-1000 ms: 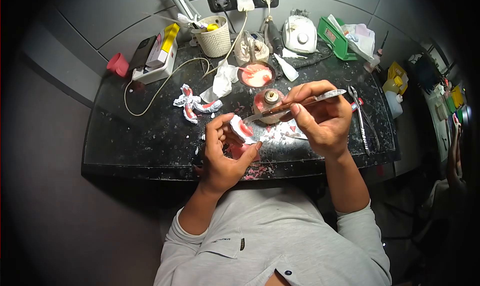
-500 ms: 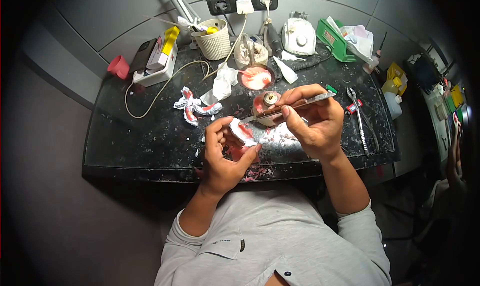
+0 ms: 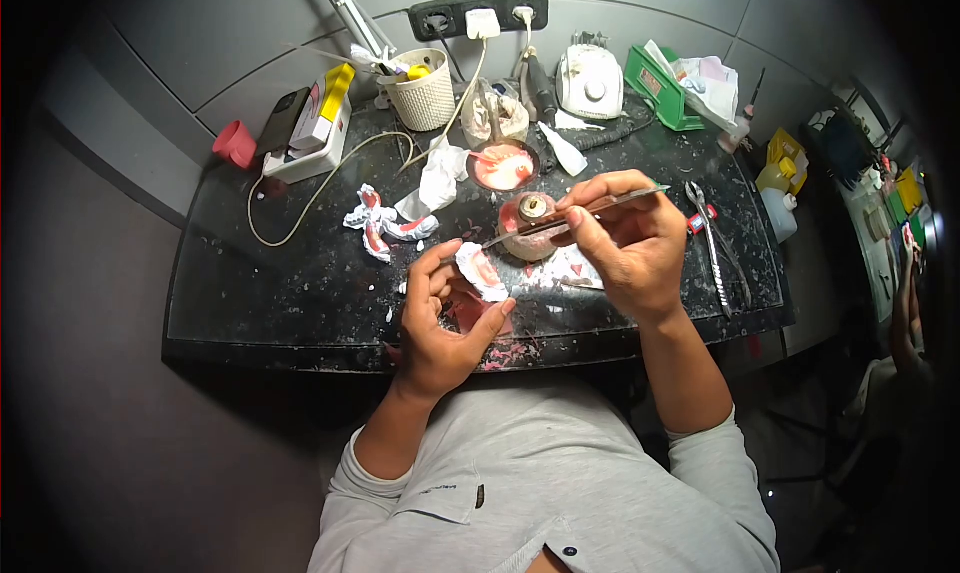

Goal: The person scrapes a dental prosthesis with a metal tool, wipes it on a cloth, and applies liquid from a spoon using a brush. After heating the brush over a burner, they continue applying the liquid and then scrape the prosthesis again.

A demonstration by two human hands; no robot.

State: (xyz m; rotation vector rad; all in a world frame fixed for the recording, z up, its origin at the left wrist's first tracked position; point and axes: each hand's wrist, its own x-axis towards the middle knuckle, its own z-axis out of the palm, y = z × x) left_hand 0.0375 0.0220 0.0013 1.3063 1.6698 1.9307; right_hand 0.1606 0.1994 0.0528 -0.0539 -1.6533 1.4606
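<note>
Well, from the head view: pinching a white-and-pink piece (image 3: 483, 270) over the desk (image 3: 270, 303), near a round pot (image 3: 530, 243), with the left hand's (image 3: 435, 348) fingers. Pinching a thin metal tool (image 3: 520, 233) with the right hand's (image 3: 640, 258) fingers, maybe touching the piece with its tip.

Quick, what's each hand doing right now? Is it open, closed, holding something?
Left hand: closed around a white-and-pink piece, thumb and fingers gripping it.
Right hand: closed on a slim tool, held like a pen.
</note>
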